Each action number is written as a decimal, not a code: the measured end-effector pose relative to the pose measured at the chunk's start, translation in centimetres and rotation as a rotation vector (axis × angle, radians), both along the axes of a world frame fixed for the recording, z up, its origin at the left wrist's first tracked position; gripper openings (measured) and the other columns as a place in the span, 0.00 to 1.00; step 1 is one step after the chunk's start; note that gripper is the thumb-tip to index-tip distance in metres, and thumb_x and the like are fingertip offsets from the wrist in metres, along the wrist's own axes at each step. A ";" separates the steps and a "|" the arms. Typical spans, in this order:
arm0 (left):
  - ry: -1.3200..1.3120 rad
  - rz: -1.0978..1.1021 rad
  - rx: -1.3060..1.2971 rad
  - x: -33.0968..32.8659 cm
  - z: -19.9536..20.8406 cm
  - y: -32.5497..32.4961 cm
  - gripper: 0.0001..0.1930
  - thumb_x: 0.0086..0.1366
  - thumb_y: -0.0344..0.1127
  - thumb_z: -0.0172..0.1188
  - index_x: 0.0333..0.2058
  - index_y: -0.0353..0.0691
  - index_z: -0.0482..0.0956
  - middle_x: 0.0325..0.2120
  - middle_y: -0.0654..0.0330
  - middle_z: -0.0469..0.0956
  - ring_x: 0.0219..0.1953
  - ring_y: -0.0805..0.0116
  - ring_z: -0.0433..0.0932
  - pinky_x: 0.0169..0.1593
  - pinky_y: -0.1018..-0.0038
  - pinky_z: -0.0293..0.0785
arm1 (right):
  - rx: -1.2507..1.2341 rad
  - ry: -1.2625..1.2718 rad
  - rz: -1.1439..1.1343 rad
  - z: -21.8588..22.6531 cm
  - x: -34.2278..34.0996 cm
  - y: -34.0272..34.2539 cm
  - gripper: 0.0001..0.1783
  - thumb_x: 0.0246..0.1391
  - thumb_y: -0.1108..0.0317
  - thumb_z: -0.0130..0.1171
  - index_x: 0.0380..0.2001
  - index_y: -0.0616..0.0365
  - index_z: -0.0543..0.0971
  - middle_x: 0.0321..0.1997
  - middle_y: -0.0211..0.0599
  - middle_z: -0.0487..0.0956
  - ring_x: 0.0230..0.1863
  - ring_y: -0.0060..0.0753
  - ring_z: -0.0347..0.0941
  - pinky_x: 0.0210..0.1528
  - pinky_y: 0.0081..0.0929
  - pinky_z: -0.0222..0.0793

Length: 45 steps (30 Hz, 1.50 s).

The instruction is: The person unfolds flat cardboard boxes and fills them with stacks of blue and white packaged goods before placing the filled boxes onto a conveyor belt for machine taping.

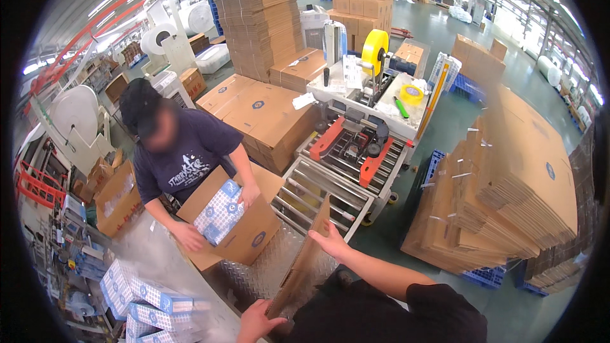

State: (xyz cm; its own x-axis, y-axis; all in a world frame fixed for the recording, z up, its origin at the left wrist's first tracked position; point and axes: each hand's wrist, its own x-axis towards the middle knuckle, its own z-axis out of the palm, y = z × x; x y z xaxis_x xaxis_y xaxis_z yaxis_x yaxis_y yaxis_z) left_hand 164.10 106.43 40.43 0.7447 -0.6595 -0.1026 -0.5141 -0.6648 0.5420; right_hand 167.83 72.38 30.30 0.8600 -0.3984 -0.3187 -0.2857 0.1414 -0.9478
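A cardboard carton [301, 263], seen nearly edge-on and looking folded flat, stands upright in front of me over the metal plate. My left hand [257, 321] is closed on its near lower end. My right hand [329, 242] grips the far upper end, thumb on the side toward me. Across from me a co-worker has both hands on an open carton [251, 236]. White-and-blue patterned packs [219, 213] fill that carton, whose flaps are spread. The co-worker's hands [249, 194] are on its flaps and packs.
A roller conveyor [318, 198] leads to a taping machine [359, 146] with a yellow tape roll [375, 47]. More patterned packs [155, 305] are piled at lower left. Flat cartons [508, 184] are stacked on blue pallets at right, and a tall stack [260, 25] stands behind.
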 end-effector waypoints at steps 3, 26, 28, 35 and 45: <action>0.319 0.122 -0.066 1.3 -2.2 2.5 0.27 0.55 0.37 0.74 0.52 0.33 0.81 0.41 0.50 0.83 0.41 0.57 0.84 0.51 0.66 0.79 | -0.215 -0.107 0.073 -2.9 0.2 -1.6 0.53 0.56 0.65 0.69 0.76 0.59 0.48 0.76 0.49 0.58 0.60 0.40 0.74 0.59 0.39 0.74; 0.361 0.277 0.654 4.2 -2.1 -8.3 0.34 0.75 0.61 0.43 0.36 0.35 0.88 0.37 0.43 0.85 0.43 0.43 0.85 0.47 0.52 0.80 | -1.175 0.578 1.355 13.4 3.4 1.8 0.55 0.47 0.62 0.65 0.77 0.58 0.51 0.75 0.56 0.59 0.60 0.58 0.73 0.54 0.51 0.73; 0.228 0.039 0.583 4.6 -10.9 -11.1 0.30 0.73 0.58 0.48 0.34 0.36 0.89 0.37 0.46 0.87 0.42 0.48 0.86 0.45 0.54 0.81 | -1.268 0.558 1.486 6.5 3.7 -2.1 0.54 0.50 0.50 0.63 0.76 0.57 0.54 0.78 0.50 0.55 0.69 0.56 0.62 0.62 0.55 0.66; -0.784 -0.078 0.146 8.6 -10.5 -14.4 0.26 0.61 0.34 0.58 0.60 0.51 0.76 0.63 0.55 0.69 0.68 0.58 0.63 0.68 0.54 0.57 | -0.651 0.096 2.042 3.6 -3.7 -9.1 0.54 0.47 0.31 0.67 0.73 0.47 0.66 0.80 0.51 0.53 0.79 0.52 0.51 0.75 0.55 0.49; -0.044 0.812 0.369 0.3 -18.6 -0.2 0.41 0.66 0.38 0.54 0.74 0.33 0.50 0.74 0.42 0.53 0.76 0.44 0.51 0.76 0.51 0.47 | -0.310 -0.021 0.902 -0.1 -4.8 -3.5 0.28 0.54 0.51 0.68 0.54 0.54 0.80 0.48 0.47 0.86 0.53 0.47 0.82 0.58 0.40 0.77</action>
State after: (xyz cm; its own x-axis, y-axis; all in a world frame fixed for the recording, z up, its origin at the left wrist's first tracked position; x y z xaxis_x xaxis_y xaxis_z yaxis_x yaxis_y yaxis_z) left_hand 164.43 106.26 21.80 0.9761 0.1426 -0.1642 0.1762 -0.9612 0.2121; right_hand 163.01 68.85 30.21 0.8888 0.3535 -0.2917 -0.1473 -0.3823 -0.9122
